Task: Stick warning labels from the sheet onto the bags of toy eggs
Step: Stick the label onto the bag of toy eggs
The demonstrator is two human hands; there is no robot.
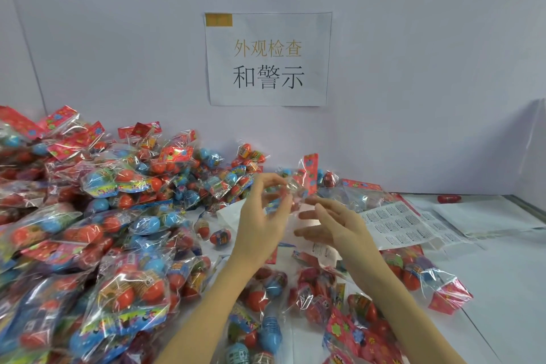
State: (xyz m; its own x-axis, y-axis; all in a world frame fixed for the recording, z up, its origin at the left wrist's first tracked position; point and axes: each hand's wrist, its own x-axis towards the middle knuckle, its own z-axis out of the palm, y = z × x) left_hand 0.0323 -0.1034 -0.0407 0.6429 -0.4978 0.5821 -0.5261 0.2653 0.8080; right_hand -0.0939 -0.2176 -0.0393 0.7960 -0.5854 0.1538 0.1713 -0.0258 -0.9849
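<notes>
Your left hand [260, 210] pinches a clear bag of toy eggs [288, 189] up in the air, thumb and fingertips curled on the film. Your right hand [328, 224] hangs loose and spread just beside it, holding nothing I can make out. I'd pull the film flat before any label goes on, since crinkly plastic wrinkles under a sticker. The label sheet [396, 223] lies near the table's right edge, by your right wrist. The big unlabeled pile [88, 230] fills the table's left side, so drop finished bags well apart from it.
</notes>
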